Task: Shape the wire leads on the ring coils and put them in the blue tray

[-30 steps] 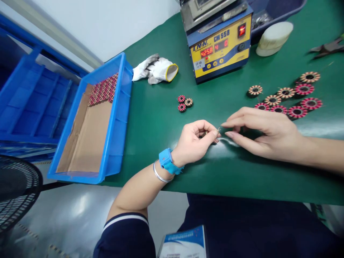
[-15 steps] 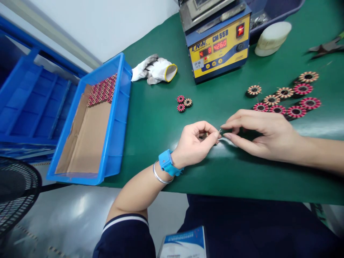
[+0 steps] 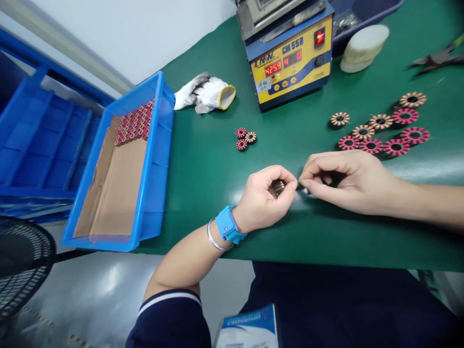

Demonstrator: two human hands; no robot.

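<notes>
My left hand (image 3: 264,198) is closed around a small copper-wound motor stator (image 3: 279,186), mostly hidden by the fingers. Thumb and fingertips of my right hand (image 3: 346,181) pinch a thin wire end (image 3: 298,182) that sticks out beside the left fingertips. Behind the right hand stand several wound stators, some with copper tops like this one (image 3: 363,132) and some with red tops like this one (image 3: 396,147). Farther back from the left hand, three smaller stators (image 3: 250,137) sit together, two red and one copper-coloured.
A blue bin (image 3: 154,193) at left holds cardboard and rows of small stators (image 3: 134,123). White gloves (image 3: 208,94) lie near it. At the back stand a yellow-fronted CM 550-type heater unit (image 3: 292,72), a whitish pad (image 3: 364,48) and a dark tub (image 3: 373,21). Cutters (image 3: 438,59) lie at right.
My right fingertips, apart before, have closed on the wire end at the left fingertips. More of the stator shows in my left hand. The unit's display digits differ.
</notes>
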